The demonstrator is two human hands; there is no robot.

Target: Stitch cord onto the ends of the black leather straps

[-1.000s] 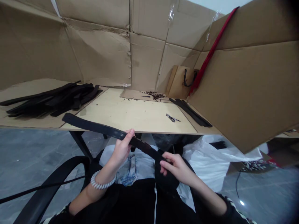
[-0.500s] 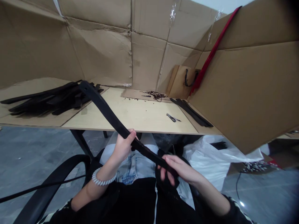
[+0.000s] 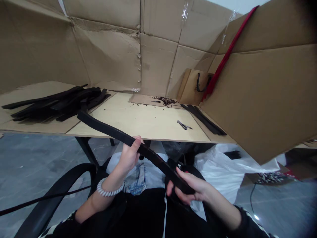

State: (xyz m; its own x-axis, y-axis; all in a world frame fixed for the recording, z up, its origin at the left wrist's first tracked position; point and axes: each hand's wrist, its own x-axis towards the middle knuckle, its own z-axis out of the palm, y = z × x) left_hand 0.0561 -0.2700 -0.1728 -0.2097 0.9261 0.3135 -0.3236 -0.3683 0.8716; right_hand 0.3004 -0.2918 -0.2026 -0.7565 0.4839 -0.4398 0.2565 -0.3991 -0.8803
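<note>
Far end of the held black strip (image 3: 111,131) is lower than in the preceding frame; the right hand (image 3: 196,186) has shifted down along the near end. The left hand (image 3: 128,157) shows little change.

Progress: one strip in hand, its middle in front of the bench (image 3: 148,122), far end over the bench's left part. Small raised bits show along the middle of its edge; whether work there is complete cannot be told. A large heap of strips (image 3: 54,104) lies at the bench's left end, a smaller group of strips (image 3: 205,120) toward its right end. Which, if either, is finished is unclear. Snips (image 3: 182,124) lie unheld near the bench's front edge; a dark cord tangle (image 3: 168,100) lies at its back.

Pose: both hands closed on the strip, in front of the bench. Left grips mid-length, thumb on top. Right is nearer the body, thumb above, fingers curled beneath the near end. Strip slants down toward the right hand.
</note>
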